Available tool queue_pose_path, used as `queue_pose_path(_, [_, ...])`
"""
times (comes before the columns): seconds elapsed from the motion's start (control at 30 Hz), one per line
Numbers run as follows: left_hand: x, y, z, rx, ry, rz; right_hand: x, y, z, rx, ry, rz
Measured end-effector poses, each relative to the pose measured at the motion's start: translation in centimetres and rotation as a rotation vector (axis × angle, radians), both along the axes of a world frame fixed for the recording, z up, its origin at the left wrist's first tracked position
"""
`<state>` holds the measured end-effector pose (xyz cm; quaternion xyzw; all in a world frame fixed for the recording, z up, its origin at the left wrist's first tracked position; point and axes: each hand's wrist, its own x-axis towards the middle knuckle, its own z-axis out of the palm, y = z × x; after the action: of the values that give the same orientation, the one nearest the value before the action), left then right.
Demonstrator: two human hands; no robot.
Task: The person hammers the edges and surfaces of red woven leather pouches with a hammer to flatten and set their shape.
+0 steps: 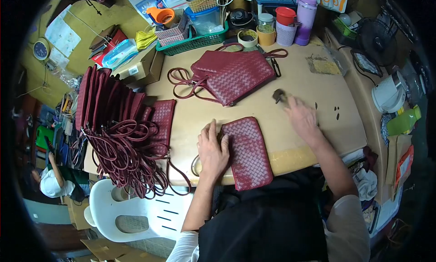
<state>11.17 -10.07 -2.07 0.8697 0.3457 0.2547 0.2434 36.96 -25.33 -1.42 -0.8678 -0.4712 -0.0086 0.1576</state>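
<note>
A dark red woven pouch lies at the table's front edge, its near end over my lap. My left hand rests beside it with fingers stretched out, the thumb at the pouch's left edge. A thin ring-shaped strap or band shows by that wrist. Over the table to the right, my right hand is closed on a small dark tool, too blurred to name exactly. Two more woven red bags with straps lie behind, one overlapping the other.
Many similar red pouches with looped straps are stacked at the left. Behind stand a green basket, jars and a purple bottle. A white chair is below left. Another person is at far left.
</note>
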Motion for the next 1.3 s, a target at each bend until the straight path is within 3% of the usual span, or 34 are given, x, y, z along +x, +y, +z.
queue_pose_path(0.1, [0.4, 0.4, 0.4, -0.07, 0.161, 0.008, 0.0, -0.2, -0.1, 0.127, -0.296, -0.014])
queue_pose_path(0.13, [1.1, 0.4, 0.4, 0.108, 0.115, -0.022, -0.4, 0.1, 0.5, 0.169, -0.471, 0.016])
queue_pose_path(0.17, [1.9, 0.6, 0.3, 0.289, 0.066, -0.055, -1.3, 0.5, 1.1, 0.176, -0.476, 0.01])
queue_pose_path(0.23, [3.2, 1.1, 0.3, 0.216, 0.09, -0.119, -4.3, 1.0, 1.9, 0.393, -0.192, 0.023])
queue_pose_path(0.3, [3.8, 1.9, -0.6, 0.088, 0.109, -0.198, -7.0, 1.5, 1.1, 0.298, 0.683, -0.014])
queue_pose_path(0.33, [3.6, 1.8, -0.5, 0.092, 0.108, -0.202, -8.1, 1.5, 0.6, 0.302, 0.682, -0.016])
queue_pose_path(0.4, [2.8, 1.2, -0.4, -0.439, -0.339, -0.216, -9.7, 1.8, -0.2, 0.429, 0.887, 0.096])
queue_pose_path(0.43, [2.3, 0.4, 0.1, -0.543, -0.454, -0.197, -10.3, 1.7, -0.1, 0.431, 0.89, 0.101])
queue_pose_path(0.53, [0.0, -1.3, 2.5, -0.717, -0.492, -0.217, -11.6, 1.3, 2.2, 0.571, 1.012, 0.157])
queue_pose_path(0.57, [-0.5, -1.6, 3.6, -0.712, -0.494, -0.205, -11.8, 0.8, 3.8, 0.502, 0.876, 0.206])
queue_pose_path(0.63, [-1.1, -2.0, 5.9, -0.332, -0.394, -0.277, -12.2, 0.4, 5.9, 0.446, 0.631, 0.287])
queue_pose_path(0.83, [-0.8, -3.0, 6.8, -0.259, -0.499, -0.384, -12.8, -0.3, 7.4, 0.509, 0.376, 0.397])
queue_pose_path(0.97, [-0.5, -3.9, 5.7, -0.262, -0.523, -0.387, -13.0, -0.7, 7.5, 0.454, 0.39, 0.399])
queue_pose_path(1.07, [-0.8, -4.0, 5.7, -0.358, -0.521, -0.376, -13.4, -0.5, 6.4, 0.452, 0.588, 0.318])
queue_pose_path(1.13, [-1.6, -4.0, 7.1, -0.517, -0.441, -0.293, -13.5, -0.3, 4.8, 0.678, 0.717, 0.088])
queue_pose_path(1.17, [-2.9, -3.2, 6.8, -0.698, -0.271, -0.325, -12.6, -0.4, 5.1, 0.645, 0.703, -0.005])
queue_pose_path(1.2, [-3.3, -3.3, 6.3, -0.693, -0.274, -0.323, -11.7, -0.6, 5.6, 0.534, 0.698, -0.043])
queue_pose_path(1.27, [-3.7, -3.2, 5.6, -0.598, -0.14, -0.305, -11.9, 0.7, 6.4, 0.782, -0.01, 0.09])
queue_pose_path(1.3, [-3.6, -3.6, 5.5, -0.513, -0.136, -0.319, -12.7, 0.8, 7.6, 0.779, 0.0, 0.092])
